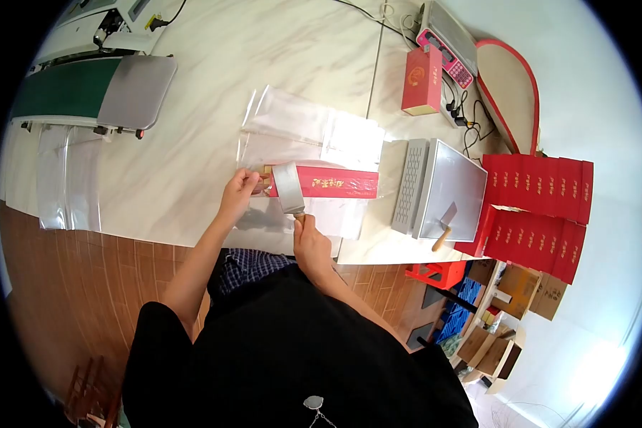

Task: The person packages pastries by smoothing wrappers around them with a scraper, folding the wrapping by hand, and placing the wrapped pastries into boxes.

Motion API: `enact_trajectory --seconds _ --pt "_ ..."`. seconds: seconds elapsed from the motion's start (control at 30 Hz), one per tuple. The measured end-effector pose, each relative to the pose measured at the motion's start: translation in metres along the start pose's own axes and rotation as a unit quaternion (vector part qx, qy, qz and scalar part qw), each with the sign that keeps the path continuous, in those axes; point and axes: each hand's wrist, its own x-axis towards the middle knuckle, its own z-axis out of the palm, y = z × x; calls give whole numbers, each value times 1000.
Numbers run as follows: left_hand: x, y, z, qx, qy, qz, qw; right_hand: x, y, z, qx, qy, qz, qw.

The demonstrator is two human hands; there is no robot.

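your right hand (312, 241) is wrapped around the scraper (289, 187) handle, the blade lying across the red box (339, 182), perhaps to press it flat. your left hand (241, 187) has its fingers closed on the box's left end, likely to steady it; i can't tell if they pinch film too. the box lies on the table (192, 143) among clear bags (285, 118). rightward, the grey device (453, 185), with a spare scraper (442, 237) on it, limits room before the red stacks (538, 184).

Marbled table (207, 64) bears clear bags (285, 118), probably a scale (452, 34).
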Motion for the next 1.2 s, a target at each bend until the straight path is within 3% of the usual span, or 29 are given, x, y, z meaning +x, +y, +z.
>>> enact_trajectory --seconds 0.13,0.67,0.77,0.83,0.87,0.93,1.03,1.07,1.1,1.2 --pt "0 0 0 -16 -6 -8 1000 7 -13 10 -76 -23 13 997" --pt "4 -4 -4 10 -1 -26 1000 42 -34 25 -82 14 -37 996" --pt "5 -2 -6 26 3 -22 999 58 -24 19 -5 1 -61 998" --pt "6 -2 -6 37 3 -14 999 68 -4 4 149 97 -76 981" --pt "5 -1 -6 33 11 -17 999 72 12 -7 155 143 -63 975" --pt "5 -6 -13 40 24 -27 999 82 55 -48 198 100 67 973" --pt "1 10 -1 62 51 -18 997 96 155 -100 104 238 112 959" --pt "7 14 6 118 38 -14 992 96 198 -135 58 267 173 946" --pt "4 20 8 180 45 -16 982 93 221 -158 34 242 236 941" --pt "-5 40 22 198 83 -29 976 92 292 -176 -20 234 303 924"
